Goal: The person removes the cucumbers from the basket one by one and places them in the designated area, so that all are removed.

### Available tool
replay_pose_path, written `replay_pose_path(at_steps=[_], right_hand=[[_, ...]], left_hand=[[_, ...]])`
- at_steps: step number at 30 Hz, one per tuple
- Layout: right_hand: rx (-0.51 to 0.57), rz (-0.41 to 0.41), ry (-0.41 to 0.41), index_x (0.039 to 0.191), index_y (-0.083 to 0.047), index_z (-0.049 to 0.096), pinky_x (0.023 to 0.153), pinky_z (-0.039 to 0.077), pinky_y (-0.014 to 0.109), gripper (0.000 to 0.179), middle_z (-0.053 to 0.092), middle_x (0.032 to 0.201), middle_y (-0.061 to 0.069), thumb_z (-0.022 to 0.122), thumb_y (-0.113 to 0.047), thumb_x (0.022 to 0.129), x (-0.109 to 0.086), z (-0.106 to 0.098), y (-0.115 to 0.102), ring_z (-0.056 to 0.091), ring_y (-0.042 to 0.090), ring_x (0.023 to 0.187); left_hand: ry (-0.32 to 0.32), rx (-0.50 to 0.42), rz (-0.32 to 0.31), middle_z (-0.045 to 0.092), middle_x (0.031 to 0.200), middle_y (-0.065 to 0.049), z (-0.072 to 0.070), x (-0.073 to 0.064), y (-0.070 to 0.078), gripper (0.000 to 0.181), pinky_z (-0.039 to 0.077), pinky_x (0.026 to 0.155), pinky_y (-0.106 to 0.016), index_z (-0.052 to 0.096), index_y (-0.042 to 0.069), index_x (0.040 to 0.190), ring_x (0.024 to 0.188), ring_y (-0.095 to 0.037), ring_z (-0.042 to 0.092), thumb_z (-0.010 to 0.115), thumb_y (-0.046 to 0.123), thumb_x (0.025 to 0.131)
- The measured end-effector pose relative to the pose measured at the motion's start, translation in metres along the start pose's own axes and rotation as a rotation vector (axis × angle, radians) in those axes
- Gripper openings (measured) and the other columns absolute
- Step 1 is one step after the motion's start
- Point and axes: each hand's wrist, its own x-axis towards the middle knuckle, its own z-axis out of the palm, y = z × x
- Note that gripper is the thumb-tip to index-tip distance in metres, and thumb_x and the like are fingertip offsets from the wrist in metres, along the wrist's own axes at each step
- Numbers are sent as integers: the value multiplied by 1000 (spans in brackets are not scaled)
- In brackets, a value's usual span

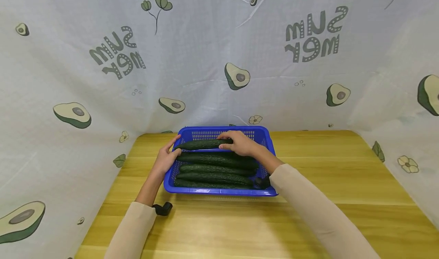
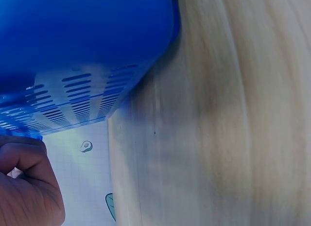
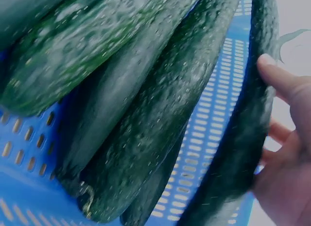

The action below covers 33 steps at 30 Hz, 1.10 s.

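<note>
A blue plastic basket with slotted walls stands on the table and holds several long, dark green, bumpy cucumbers lying side by side. At its far side, my right hand grips one cucumber near its right end. In the right wrist view the thumb lies on this cucumber, with the fingers behind it and a gap between it and the others. My left hand holds the basket's left rim, thumb over the edge. The left wrist view shows part of this hand beside the slotted wall.
The basket sits toward the far edge of the wooden table. Behind it hangs a white cloth printed with avocados and lettering. Black wrist devices are worn on both forearms, the right one over the basket's near right corner.
</note>
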Motion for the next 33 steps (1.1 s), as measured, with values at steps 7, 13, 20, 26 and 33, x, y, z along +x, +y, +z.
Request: replay_pose_path(at_steps=[7, 13, 20, 26, 33], right_hand=[[-23, 0, 38, 143, -17, 61, 106, 48, 53, 44, 63, 140, 10, 63, -36, 103, -8, -13, -9, 57, 30, 131], [-52, -21, 58, 143, -14, 61, 108, 47, 54, 44, 63, 139, 11, 61, -34, 104, -14, -33, -21, 57, 31, 131], [-58, -43, 93, 143, -14, 61, 112, 43, 56, 43, 62, 142, 11, 62, -31, 103, -29, -54, -24, 52, 34, 137], [-45, -7, 102, 146, -12, 58, 115, 38, 61, 46, 58, 147, 14, 62, -29, 104, -52, -66, -11, 47, 38, 142], [-31, 12, 135, 144, -7, 58, 112, 40, 62, 44, 58, 144, 18, 61, -26, 104, -78, -77, 13, 50, 41, 137]], left_hand=[[-1, -7, -2, 76, 104, -8, 1, -1, 1, 65, 58, 60, -33, 46, 41, 154, 66, -17, 69, 58, 15, 95], [4, 6, 8, 73, 101, -10, 2, 0, 0, 65, 57, 62, -32, 46, 41, 154, 68, -16, 66, 58, 14, 95], [-18, -26, -19, 54, 148, -20, 1, 2, 0, 68, 57, 66, -31, 44, 36, 157, 77, -15, 66, 57, 11, 95], [-26, -38, -34, 52, 152, -19, 0, 0, -3, 69, 57, 66, -32, 42, 36, 157, 79, -15, 66, 56, 10, 95], [-38, 0, 27, 62, 135, -24, 1, -2, -3, 67, 56, 62, -30, 40, 42, 157, 74, -17, 66, 54, 13, 97]])
